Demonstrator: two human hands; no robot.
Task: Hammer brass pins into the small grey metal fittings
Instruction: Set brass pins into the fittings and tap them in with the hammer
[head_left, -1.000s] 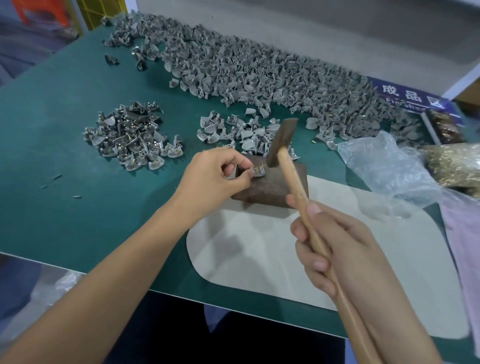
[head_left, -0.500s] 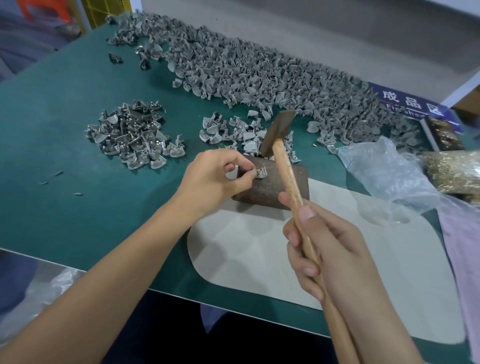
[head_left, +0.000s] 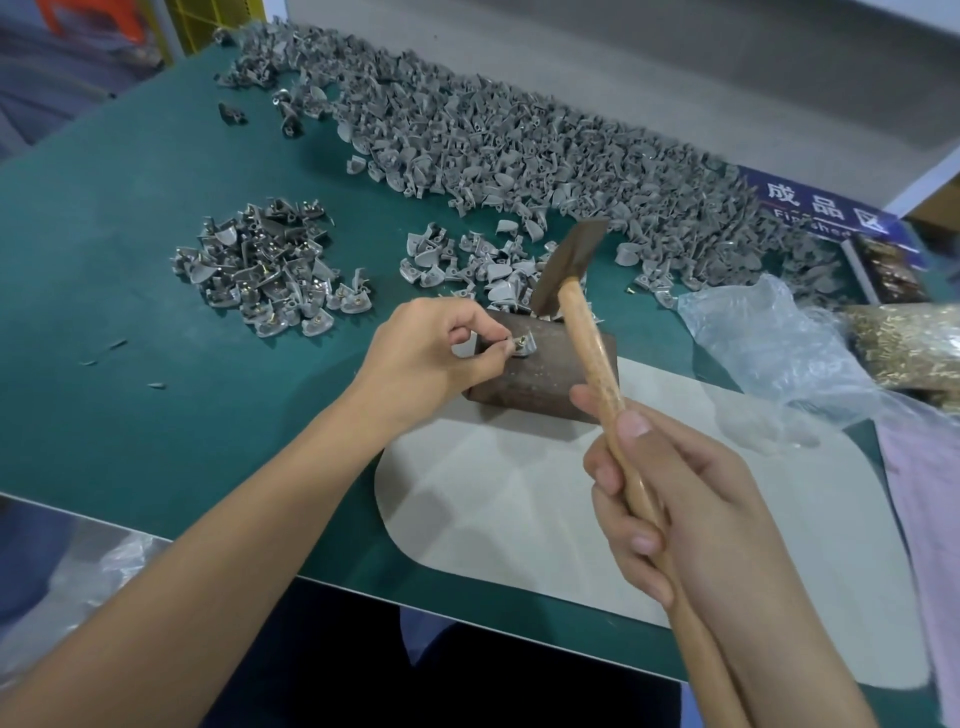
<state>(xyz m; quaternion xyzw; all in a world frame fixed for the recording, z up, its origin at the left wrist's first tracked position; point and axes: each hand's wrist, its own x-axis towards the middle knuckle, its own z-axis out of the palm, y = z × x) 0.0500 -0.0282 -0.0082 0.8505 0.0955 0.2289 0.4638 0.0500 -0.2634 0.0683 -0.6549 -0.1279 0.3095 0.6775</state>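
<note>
My left hand (head_left: 427, 353) pinches a small grey fitting (head_left: 523, 345) with a brass pin in it, holding it on top of a rusty brown metal block (head_left: 550, 375). My right hand (head_left: 675, 499) grips the wooden handle of a hammer (head_left: 589, 332). Its dark steel head (head_left: 569, 265) is raised above and just right of the fitting, not touching it.
A long heap of bare grey fittings (head_left: 519, 150) runs along the back of the green mat (head_left: 130, 312). A smaller pile (head_left: 467, 260) lies behind the block, and a pile with brass pins (head_left: 270, 270) sits at the left. A plastic bag (head_left: 769, 343) and loose brass pins (head_left: 904, 338) lie to the right, a pale sheet (head_left: 519, 519) in front.
The hammer head has lifted slightly up and away from the fitting. My left hand keeps the fitting in the same place on the block.
</note>
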